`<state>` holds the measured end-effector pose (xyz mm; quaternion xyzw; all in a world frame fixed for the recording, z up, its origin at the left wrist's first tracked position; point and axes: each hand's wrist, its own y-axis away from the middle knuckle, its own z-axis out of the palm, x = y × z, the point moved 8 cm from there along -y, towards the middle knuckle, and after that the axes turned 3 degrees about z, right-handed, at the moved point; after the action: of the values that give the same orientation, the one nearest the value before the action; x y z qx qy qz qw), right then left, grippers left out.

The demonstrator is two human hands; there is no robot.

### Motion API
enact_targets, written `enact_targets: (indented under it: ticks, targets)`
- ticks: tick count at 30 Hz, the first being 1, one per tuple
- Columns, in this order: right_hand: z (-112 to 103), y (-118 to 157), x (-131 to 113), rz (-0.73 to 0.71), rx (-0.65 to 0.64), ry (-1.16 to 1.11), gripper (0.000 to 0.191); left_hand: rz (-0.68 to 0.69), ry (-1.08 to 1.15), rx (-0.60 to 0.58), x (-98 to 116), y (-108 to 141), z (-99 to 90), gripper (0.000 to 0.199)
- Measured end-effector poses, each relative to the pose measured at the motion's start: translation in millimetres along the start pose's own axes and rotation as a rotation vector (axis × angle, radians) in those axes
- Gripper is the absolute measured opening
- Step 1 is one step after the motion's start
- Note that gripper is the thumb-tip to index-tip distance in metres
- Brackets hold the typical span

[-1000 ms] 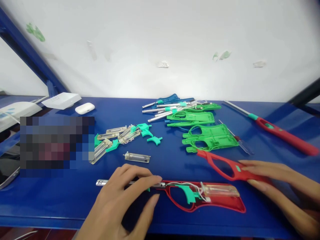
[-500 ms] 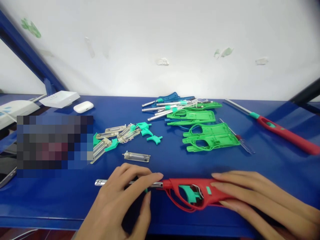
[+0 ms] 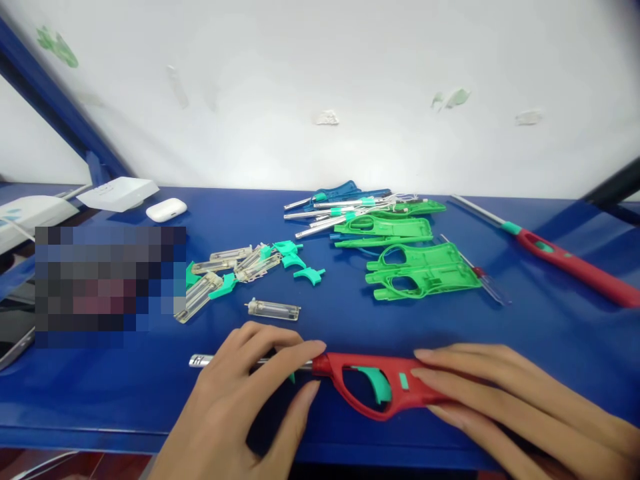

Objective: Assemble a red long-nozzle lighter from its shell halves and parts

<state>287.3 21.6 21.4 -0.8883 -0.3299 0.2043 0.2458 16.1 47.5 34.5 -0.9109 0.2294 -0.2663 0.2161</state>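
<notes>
A red long-nosed gas lighter (image 3: 415, 381) lies across the front of the table, its metal tube pointing left. Its teal trigger (image 3: 379, 385) shows inside the loop of the red body. My left hand (image 3: 245, 400) is curled over the tube, index fingertip and thumb close to the red collar, and a bit of teal shows beneath the fingers. My right hand (image 3: 505, 393) grips the rear of the red handle, fingers on top and thumb at the near side; the handle's end is hidden under it. Just beyond my left hand lies a clear fuel tank (image 3: 273, 310).
More clear tanks (image 3: 200, 297) and teal triggers (image 3: 310, 274) are heaped at centre left. Green handle shells (image 3: 425, 270) and metal tubes (image 3: 320, 215) with wires lie behind. Another red lighter (image 3: 575, 267) is at right. A white earbud case (image 3: 167, 210) sits at back left.
The red body has shifted left along the tube, and its two halves, parted before, now sit together. The wires by the trigger no longer show. Both hands stay on the lighter.
</notes>
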Motion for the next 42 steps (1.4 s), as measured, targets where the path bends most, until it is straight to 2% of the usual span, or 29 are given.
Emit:
enact_targets:
  ticks: [6, 9, 18, 22, 25, 28, 35, 42]
  targets:
    - [-1, -4, -1, 0.029, 0.019, -0.028, 0.038, 0.024, -0.008, 0.020, 3, -6, -4.4, 0.027]
    - [4, -1, -2, -0.005, 0.014, 0.001, 0.046, 0.030, -0.001, 0.018, 2, -5, -2.0, 0.026]
    - [8, 9, 0, 0.034, -0.022, -0.011, 0.058, 0.022, 0.066, -0.007, -1, -5, 4.0, 0.023]
    - [4, 4, 1, 0.057, -0.008, -0.050, 0.044, 0.032, 0.066, 0.000, -1, -4, 3.4, 0.021]
    - [1, -4, 6, 0.135, -0.005, -0.108, 0.025, 0.033, 0.052, -0.010, -1, -3, 4.6, 0.020]
    - [2, -11, 11, 0.228, -0.040, -0.157, 0.017, 0.042, 0.046, -0.027, -1, -2, 6.4, 0.021]
    - [3, -14, 17, 0.302, -0.060, -0.200, 0.017, 0.044, 0.038, -0.032, -2, 0, 6.9, 0.020]
    - [2, -8, 19, 0.329, -0.058, -0.138, 0.023, 0.065, 0.035, -0.018, 0, -3, 6.5, 0.025]
